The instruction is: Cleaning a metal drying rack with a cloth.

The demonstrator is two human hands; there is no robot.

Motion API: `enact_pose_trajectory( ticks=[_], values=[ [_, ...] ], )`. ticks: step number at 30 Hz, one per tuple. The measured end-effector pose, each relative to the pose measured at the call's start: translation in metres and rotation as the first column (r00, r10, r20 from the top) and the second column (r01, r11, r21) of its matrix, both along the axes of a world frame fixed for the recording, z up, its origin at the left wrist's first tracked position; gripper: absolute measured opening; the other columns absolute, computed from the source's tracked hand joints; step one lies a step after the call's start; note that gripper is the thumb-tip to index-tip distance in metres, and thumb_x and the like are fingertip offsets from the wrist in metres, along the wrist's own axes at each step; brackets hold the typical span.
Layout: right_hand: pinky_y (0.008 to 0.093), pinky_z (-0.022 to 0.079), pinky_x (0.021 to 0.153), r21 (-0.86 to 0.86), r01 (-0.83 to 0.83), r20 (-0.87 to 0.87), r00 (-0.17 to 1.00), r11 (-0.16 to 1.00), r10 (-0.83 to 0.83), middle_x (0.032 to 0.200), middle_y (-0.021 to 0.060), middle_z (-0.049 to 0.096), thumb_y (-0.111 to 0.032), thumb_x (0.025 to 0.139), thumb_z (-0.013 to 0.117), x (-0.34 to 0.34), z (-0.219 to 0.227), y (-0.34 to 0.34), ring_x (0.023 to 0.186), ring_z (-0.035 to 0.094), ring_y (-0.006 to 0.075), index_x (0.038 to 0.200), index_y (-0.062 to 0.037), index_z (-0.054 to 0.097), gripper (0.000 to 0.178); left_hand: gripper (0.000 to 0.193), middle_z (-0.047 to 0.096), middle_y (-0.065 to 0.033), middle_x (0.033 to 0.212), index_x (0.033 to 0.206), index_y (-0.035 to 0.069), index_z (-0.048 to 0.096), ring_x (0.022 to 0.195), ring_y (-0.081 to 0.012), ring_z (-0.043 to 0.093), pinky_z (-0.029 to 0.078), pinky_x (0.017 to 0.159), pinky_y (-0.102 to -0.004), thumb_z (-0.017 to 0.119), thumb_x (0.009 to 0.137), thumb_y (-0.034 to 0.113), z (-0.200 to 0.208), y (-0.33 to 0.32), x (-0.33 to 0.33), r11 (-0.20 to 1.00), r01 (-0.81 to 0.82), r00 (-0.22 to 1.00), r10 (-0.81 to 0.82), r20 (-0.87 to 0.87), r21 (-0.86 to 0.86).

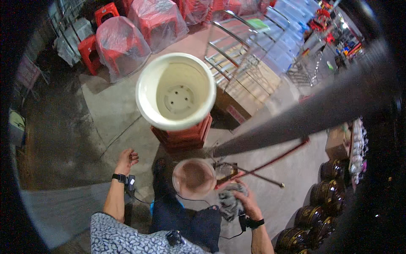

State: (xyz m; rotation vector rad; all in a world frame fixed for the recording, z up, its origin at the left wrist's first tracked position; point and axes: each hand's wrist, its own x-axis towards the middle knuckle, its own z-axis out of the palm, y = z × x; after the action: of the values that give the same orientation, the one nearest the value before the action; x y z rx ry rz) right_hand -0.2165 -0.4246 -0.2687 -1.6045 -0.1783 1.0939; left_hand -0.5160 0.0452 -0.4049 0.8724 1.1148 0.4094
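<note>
A grey, crumpled cloth [230, 202] is bunched in my right hand [248, 200], just right of my knees. Empty, my left hand [127, 159] hangs in the air left of the pot's base, its fingers loosely bent and a little apart. In front of my legs stands a round, see-through basin [179, 185] with brownish water in it. Beyond it a large cream plant pot [146, 111] rests on red stacked stools or a red stand [182, 137]. Several small holes show in the pot's bottom, and its inside is bare.
A thick grey post [287, 114] slants across the right side. Near its foot a red folding frame [270, 163] lies on the floor. Dark brown glazed jars [325, 192] line the right. Plastic-wrapped red chairs [154, 21], a metal rack [228, 55] and clear bins [279, 51] stand behind.
</note>
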Motion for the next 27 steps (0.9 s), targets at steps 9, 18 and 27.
enact_pose_trajectory(
  ticks=[9,18,27],
  values=[
    [0.0394,0.057,0.082,0.099,0.681,-0.094,0.733,0.726,-0.674,0.114,0.0154,0.063,-0.012,0.09,0.059,-0.027,0.053,-0.311,0.097,0.068,0.0246,0.144,0.0045,0.036,0.061,0.025,0.066,-0.0148,0.095,0.108,0.001,0.058,0.082,-0.025,0.067,0.057,0.07,-0.0379,0.059,0.098,0.023,0.114,-0.2,0.036,0.964,0.254,0.967,-0.254,0.021,-0.079],
    [0.0391,0.058,0.082,0.04,0.815,-0.173,0.575,0.577,-0.8,0.109,0.016,0.068,-0.03,0.097,0.057,-0.12,0.064,-0.504,0.093,0.07,0.0247,0.121,0.0008,0.06,0.039,0.024,0.065,-0.0114,0.096,0.11,0.003,0.056,0.082,-0.0223,0.067,0.057,0.073,-0.0352,0.059,0.097,0.024,0.153,-0.37,0.128,0.868,0.486,0.868,-0.493,-0.06,-0.097],
    [0.0485,0.057,0.083,0.043,0.885,-0.181,0.463,0.463,-0.868,0.11,0.013,0.065,-0.025,0.091,0.06,-0.015,0.096,-0.53,0.098,0.068,0.0301,0.13,-0.0034,0.053,0.045,0.025,0.064,-0.0091,0.095,0.11,0.004,0.056,0.081,-0.0217,0.066,0.057,0.074,-0.0361,0.061,0.096,0.025,0.091,-0.462,0.18,0.817,0.513,0.853,-0.518,0.056,-0.263]
  ],
)
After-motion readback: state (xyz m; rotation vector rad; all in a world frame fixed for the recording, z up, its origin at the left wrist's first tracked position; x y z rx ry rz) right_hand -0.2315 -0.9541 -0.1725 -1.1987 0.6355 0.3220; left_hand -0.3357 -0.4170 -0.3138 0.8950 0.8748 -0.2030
